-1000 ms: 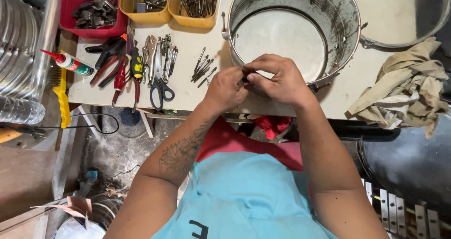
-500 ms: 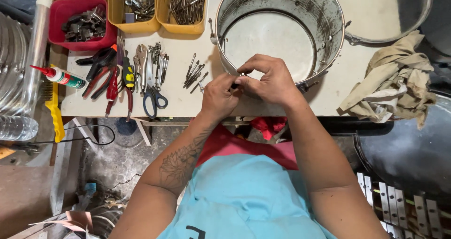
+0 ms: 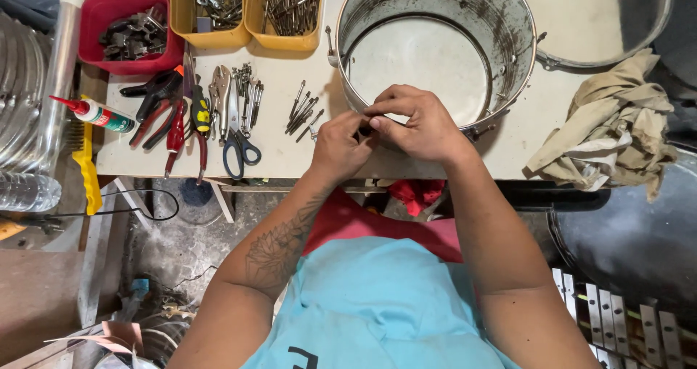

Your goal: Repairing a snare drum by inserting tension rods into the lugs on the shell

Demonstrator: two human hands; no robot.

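While both hands are bunched together at the near rim of the metal drum shell (image 3: 435, 50), some small dark part is being worked between the fingertips; it's too tiny and too covered to say what it is. The left hand (image 3: 341, 148) is curled tight, fingers pinched narrow on that part, and the right hand (image 3: 417, 126) is folded over the rim with thumb and forefinger closed on the same spot. The shell is lying open side up on the pale workbench (image 3: 290, 151), right at the front edge, and a lug-like fitting can be seen just right of the hands. Looks like a fitting is being seated or threaded at the rim, so fine fingertip turning is probably what's called for next, with the shell kept steady. Loose bolts (image 3: 305, 111), blue-handled scissors (image 3: 236, 133) and red pliers (image 3: 174, 133) are laid out to the left, a crumpled rag (image 3: 617, 129) to the right
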